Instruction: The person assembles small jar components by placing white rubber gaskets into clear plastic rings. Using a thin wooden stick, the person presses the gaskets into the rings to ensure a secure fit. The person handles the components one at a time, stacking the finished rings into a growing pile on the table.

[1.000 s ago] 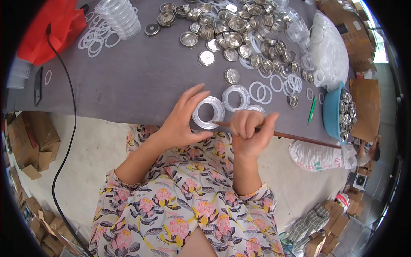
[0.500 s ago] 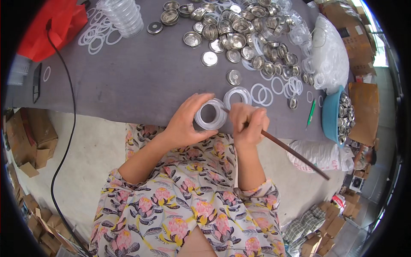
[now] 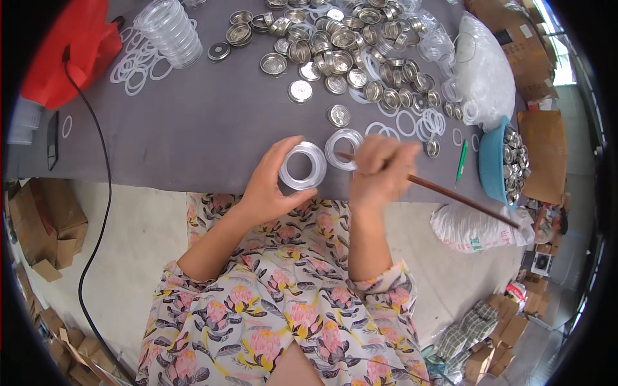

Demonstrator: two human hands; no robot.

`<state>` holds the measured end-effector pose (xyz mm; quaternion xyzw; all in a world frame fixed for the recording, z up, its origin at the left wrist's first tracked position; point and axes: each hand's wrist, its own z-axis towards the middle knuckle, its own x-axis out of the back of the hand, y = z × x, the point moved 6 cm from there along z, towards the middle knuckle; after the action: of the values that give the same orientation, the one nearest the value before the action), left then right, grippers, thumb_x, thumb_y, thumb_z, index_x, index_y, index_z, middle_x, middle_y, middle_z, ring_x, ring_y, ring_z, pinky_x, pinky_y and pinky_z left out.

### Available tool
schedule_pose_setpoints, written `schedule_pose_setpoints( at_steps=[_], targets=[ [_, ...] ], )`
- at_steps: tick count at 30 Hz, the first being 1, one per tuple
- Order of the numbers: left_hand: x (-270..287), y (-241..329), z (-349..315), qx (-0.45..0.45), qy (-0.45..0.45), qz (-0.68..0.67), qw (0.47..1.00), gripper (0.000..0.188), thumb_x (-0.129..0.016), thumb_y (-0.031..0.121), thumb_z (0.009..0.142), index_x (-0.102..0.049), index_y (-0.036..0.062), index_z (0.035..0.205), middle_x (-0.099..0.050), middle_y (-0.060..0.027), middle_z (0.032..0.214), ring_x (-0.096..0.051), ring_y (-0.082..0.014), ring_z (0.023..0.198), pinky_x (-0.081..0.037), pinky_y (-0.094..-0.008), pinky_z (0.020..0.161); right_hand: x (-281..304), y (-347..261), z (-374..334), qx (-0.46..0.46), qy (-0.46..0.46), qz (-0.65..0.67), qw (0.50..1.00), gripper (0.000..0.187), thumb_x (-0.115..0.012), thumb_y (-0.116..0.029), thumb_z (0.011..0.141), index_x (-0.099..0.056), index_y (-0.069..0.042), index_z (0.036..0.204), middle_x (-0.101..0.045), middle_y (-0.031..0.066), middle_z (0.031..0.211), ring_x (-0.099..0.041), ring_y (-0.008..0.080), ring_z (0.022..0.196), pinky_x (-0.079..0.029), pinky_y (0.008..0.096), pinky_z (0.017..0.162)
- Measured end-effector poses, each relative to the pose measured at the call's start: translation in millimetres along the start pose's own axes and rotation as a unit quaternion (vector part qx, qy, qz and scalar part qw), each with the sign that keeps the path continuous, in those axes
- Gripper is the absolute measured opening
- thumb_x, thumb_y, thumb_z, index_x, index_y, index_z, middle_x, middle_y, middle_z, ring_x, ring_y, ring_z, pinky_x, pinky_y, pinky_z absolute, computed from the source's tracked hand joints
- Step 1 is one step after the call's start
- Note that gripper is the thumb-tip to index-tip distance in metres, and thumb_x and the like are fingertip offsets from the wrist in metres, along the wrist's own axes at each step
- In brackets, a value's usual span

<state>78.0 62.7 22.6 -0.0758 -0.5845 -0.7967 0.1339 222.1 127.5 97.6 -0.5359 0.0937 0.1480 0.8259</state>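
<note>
My left hand [image 3: 265, 186] has its thumb and fingers curled round a thick clear plastic ring [image 3: 316, 158] at the table's near edge. A slim brown stick [image 3: 460, 198] is gripped in my right hand [image 3: 380, 168], which is smeared by motion. The stick slants down to the right, and its short end points at a second clear ring [image 3: 330, 152] lying on the table between my hands. Just beyond that ring sits a round metal lid [image 3: 339, 116]. Several flat white rings [image 3: 405, 122] lie beyond my right hand.
Many metal lids [image 3: 341, 61] are heaped at the far side. A stack of clear rings [image 3: 170, 35] stands far left, near a red bag [image 3: 71, 51] and black cable [image 3: 102, 212]. A blue basin [image 3: 491, 164] of lids, a green pen [image 3: 461, 161] and a clear bag [image 3: 486, 77] are right.
My right hand has moved right and slightly up with the stick, whose tip is now farther from the left-hand ring. The left hand keeps its hold. The whole view has shifted slightly.
</note>
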Motion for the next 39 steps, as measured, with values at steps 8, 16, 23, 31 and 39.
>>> schedule_pose_setpoints(
  at_steps=[8,16,23,31,39],
  targets=[
    [6,-5,-6,0.035,0.022,0.079,0.996,0.083,-0.079,0.017,0.06,-0.037,0.0023,0.13,-0.046,-0.0156,0.125,-0.046,-0.0291,0.115,-0.035,-0.0395,0.098,27,18,-33,-0.056,-0.189,-0.609,0.768,0.017,-0.071,-0.011,0.067,-0.067,-0.009,0.082,-0.061,0.0029,0.085,-0.058,0.0218,0.081,-0.048,0.033,0.068],
    [14,-7,-8,0.035,0.036,-0.047,0.998,0.091,-0.081,0.027,0.06,-0.034,0.002,0.133,-0.041,-0.0174,0.13,-0.04,-0.0324,0.121,-0.029,-0.0421,0.103,-1,-11,-25,0.089,-0.22,-0.493,0.837,0.014,-0.07,-0.007,0.069,-0.066,-0.01,0.082,-0.063,0.0019,0.084,-0.06,0.0212,0.076,-0.048,0.0304,0.063],
    [23,3,7,-0.029,-0.051,-0.018,0.998,0.08,-0.078,0.022,0.064,-0.038,0.0039,0.131,-0.045,-0.0133,0.131,-0.041,-0.0254,0.124,-0.024,-0.043,0.107,-13,8,-33,-0.003,-0.309,-0.355,0.882,0.013,-0.066,0.001,0.069,-0.065,-0.007,0.079,-0.062,0.0041,0.087,-0.057,0.0182,0.066,-0.046,0.0285,0.058],
    [13,-12,3,-0.018,-0.018,-0.19,0.982,0.074,-0.074,0.016,0.068,-0.037,0.0067,0.131,-0.039,-0.0128,0.138,-0.035,-0.0262,0.129,-0.01,-0.0449,0.11,5,-21,-3,-0.14,0.003,0.326,0.935,0.058,-0.025,-0.04,0.096,-0.025,-0.012,0.046,-0.033,0.0023,0.05,-0.026,0.011,0.046,-0.02,0.0235,0.041],
    [18,-7,0,-0.057,-0.003,-0.102,0.993,0.073,-0.074,0.018,0.069,-0.036,0.0079,0.13,-0.037,-0.0154,0.139,-0.03,-0.027,0.132,-0.004,-0.05,0.109,-13,-2,-10,-0.169,-0.004,0.241,0.956,0.059,-0.023,-0.04,0.098,-0.026,-0.012,0.046,-0.031,0.0024,0.049,-0.023,0.0111,0.045,-0.019,0.0242,0.04]
  ],
)
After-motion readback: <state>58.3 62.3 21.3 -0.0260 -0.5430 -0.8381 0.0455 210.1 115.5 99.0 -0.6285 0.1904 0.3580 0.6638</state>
